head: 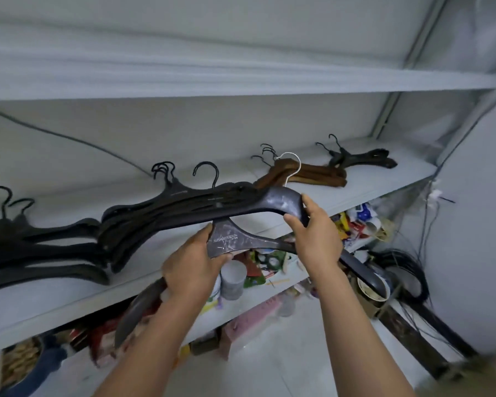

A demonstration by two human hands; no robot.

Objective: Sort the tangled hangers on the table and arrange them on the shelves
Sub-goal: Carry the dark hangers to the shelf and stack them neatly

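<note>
My left hand [191, 267] grips the neck of a scuffed dark hanger [235, 239] whose arms run down to the lower left and lower right. My right hand [317, 233] holds the end of another dusty dark hanger [281, 200] that lies on top of a stack of black hangers [161, 222] on the white shelf [370, 181]. Further right on the same shelf lie brown wooden hangers [307, 173], one with a white hook, and a small pile of black hangers [364, 159]. More black hangers [40, 253] are piled at the left.
An upper shelf [241, 81] spans the top. Below the hanger shelf, a lower shelf holds a grey cup [233, 279], colourful packets [355, 222] and clutter. A coil of black cable [404, 270] and a tape roll [372, 290] sit at the right. A cable runs along the back wall.
</note>
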